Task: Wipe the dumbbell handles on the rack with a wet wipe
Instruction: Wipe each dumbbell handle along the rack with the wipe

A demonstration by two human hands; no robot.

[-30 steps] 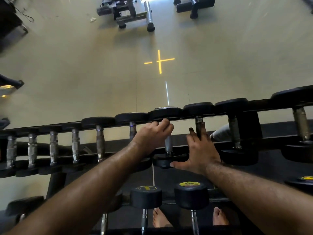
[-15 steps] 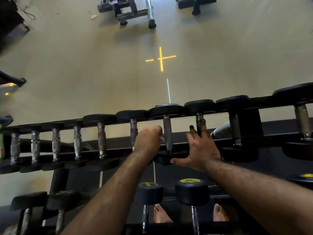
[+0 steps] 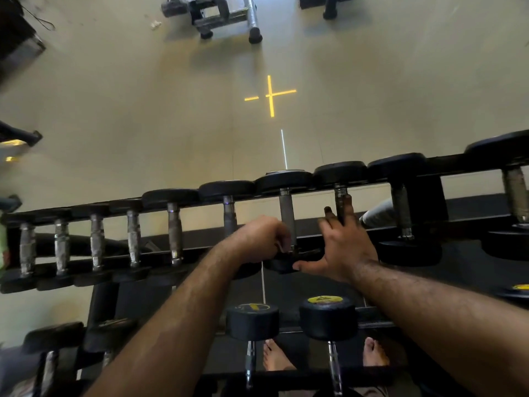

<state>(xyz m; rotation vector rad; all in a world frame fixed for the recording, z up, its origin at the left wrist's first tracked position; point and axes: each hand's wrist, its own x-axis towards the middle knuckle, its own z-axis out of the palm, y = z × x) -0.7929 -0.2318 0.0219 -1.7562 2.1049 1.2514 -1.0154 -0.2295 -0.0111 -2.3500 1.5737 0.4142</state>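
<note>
A black dumbbell rack (image 3: 458, 164) crosses the head view, with a row of dumbbells on its top tier. My left hand (image 3: 257, 239) grips the near end of the middle dumbbell's steel handle (image 3: 286, 210), fingers curled round it. No wet wipe shows; the fist hides whatever is inside. My right hand (image 3: 340, 247) lies open beside it. Its straight fingers rest along the neighbouring dumbbell handle (image 3: 340, 196), and its thumb touches the middle dumbbell's near head (image 3: 279, 266).
Several smaller dumbbells (image 3: 97, 239) fill the top tier to the left and larger ones (image 3: 400, 213) sit to the right. Two yellow-labelled dumbbells (image 3: 327, 316) stand on the lower tier above my bare feet (image 3: 274, 356). A bench frame (image 3: 223, 12) stands on the floor beyond.
My left hand has slid down the middle handle from its far end toward me, to the near end. The right hand has stayed where it was.
</note>
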